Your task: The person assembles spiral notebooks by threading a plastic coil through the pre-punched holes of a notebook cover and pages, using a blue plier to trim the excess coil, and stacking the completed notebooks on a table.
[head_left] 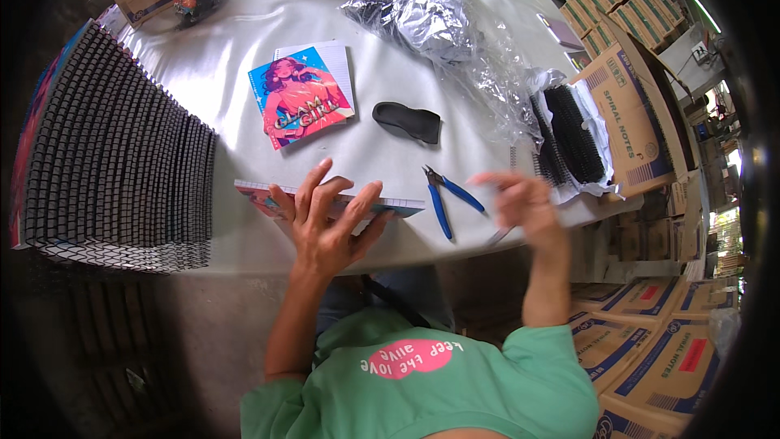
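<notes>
Centrally, at the near edge of the white table [244, 57], lies the unbound notebook block [382, 206], a thin stack of ruled sheets under a colourful cover, flat and partly hidden beneath my left hand [329, 223]. That hand rests on it palm-down with fingers spread, pressing rather than gripping. I judge the block light and flexible, its loose sheets apt to slide out of register; hold is best taken flat across the faces or by pinching near the edge to be bound, never by 1 corner. My right hand [524, 203] hovers just right of the block and is motion-blurred; a thin pale piece shows just below it, but whether the fingers clasp it I cannot tell. Between the 2 hands lie blue-handled cutters [445, 195], jaws pointing away from me. Farther out sit a dark curved pad [406, 120] and a second notebook [305, 93] with a bright illustrated cover lying on ruled pages. To the right, black spiral coils [573, 134] lie in opened wrapping beside a brown carton [630, 118], and a crumpled clear plastic bag [422, 16] holds more dark coils. At far left stands a long row of bound notebooks [114, 154], spines outward.
</notes>
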Action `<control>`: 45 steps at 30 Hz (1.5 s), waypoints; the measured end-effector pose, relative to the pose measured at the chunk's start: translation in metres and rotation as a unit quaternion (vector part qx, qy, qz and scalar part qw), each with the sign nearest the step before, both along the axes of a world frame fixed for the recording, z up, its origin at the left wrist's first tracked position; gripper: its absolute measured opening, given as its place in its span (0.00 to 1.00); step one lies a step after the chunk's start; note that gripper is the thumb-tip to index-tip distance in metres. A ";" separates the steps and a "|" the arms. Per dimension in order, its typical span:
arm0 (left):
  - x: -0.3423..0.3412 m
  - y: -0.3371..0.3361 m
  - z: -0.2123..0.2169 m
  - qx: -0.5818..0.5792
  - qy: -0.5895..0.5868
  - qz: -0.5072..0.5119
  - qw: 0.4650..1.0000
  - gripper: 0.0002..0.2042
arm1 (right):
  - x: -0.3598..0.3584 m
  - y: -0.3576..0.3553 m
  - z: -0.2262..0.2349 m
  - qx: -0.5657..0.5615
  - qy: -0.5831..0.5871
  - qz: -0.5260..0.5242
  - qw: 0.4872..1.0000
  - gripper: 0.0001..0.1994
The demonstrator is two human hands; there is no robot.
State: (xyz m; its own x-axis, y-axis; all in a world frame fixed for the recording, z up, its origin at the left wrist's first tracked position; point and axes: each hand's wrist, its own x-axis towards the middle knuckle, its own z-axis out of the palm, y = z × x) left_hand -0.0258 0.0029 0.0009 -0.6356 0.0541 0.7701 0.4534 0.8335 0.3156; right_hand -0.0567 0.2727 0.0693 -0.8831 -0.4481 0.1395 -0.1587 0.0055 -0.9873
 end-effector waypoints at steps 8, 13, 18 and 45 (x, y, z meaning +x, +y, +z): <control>-0.008 0.010 0.000 0.040 0.004 0.009 0.999 0.15 | 0.000 -0.048 -0.009 0.205 0.152 -0.091 0.963 0.11; -0.006 0.011 0.003 0.040 0.008 0.006 0.999 0.17 | -0.010 -0.052 -0.013 0.179 0.206 -0.034 0.962 0.11; -0.004 0.010 0.007 0.058 -0.006 0.001 0.998 0.17 | -0.012 -0.046 -0.006 0.165 0.063 0.071 0.982 0.11; -0.007 0.040 -0.009 0.047 0.004 0.101 0.994 0.25 | -0.016 -0.051 -0.003 0.155 0.156 0.053 0.974 0.08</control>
State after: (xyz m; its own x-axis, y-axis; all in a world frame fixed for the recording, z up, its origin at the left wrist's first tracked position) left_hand -0.0332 0.0430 -0.0085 -0.6204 -0.1460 0.7706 0.2830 0.8746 0.3936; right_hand -0.0731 0.2218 0.0658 -0.7656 -0.5983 0.2366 -0.4662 0.2624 -0.8449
